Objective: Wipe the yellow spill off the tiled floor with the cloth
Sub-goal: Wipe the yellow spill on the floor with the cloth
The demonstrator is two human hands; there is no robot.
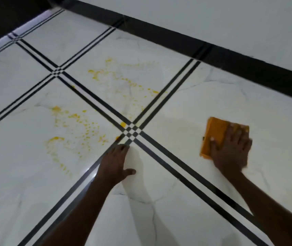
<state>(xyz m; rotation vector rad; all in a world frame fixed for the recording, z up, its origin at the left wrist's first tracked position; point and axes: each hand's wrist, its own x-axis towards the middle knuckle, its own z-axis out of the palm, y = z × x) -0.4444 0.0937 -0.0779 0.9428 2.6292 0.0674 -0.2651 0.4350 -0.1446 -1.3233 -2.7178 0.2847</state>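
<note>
Yellow spill (74,128) lies smeared and spotted over two white marble-look tiles, with a second patch (124,79) on the tile behind it and a drop (123,124) at the black grout crossing. A folded orange cloth (214,134) rests flat on the right-hand tile, apart from the spill. My right hand (230,148) presses flat on the cloth, fingers spread, covering its right part. Flat on the floor beside the grout crossing, just right of the spill, my left hand (116,164) holds nothing.
White tiled floor (177,210) with double black lines crossing in checkered joints. A black skirting strip (230,57) runs along a pale wall at the back right. A dark area lies at the top left corner.
</note>
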